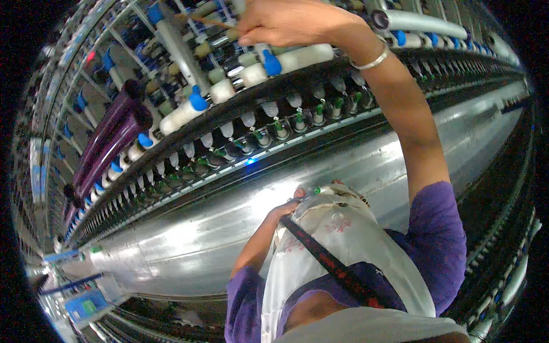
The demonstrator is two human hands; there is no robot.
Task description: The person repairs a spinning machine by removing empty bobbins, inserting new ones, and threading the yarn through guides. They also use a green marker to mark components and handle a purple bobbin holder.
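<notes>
My right hand (289, 23) is raised to the upper rail of a long spinning machine, fingers pinched on a thin brown stick (213, 22) that points left. Just under it lie white rollers with blue caps (269, 64). A silver bangle (370, 60) circles that wrist. My left hand (285, 209) is low at my chest, closed on the rim of a white cloth bag (349, 234); the bag hides most of the fingers. The bag hangs from a dark red-and-black strap (323, 257). A small green-tipped piece (316, 190) shows at the bag's mouth.
A curved row of small spindles with green tips (274, 128) runs below the rollers. Purple tubes (111, 137) lie at the upper left. A shiny metal panel (189, 234) fronts the machine, with a small blue light (250, 162) above it. Blue fittings (86, 303) sit at the lower left.
</notes>
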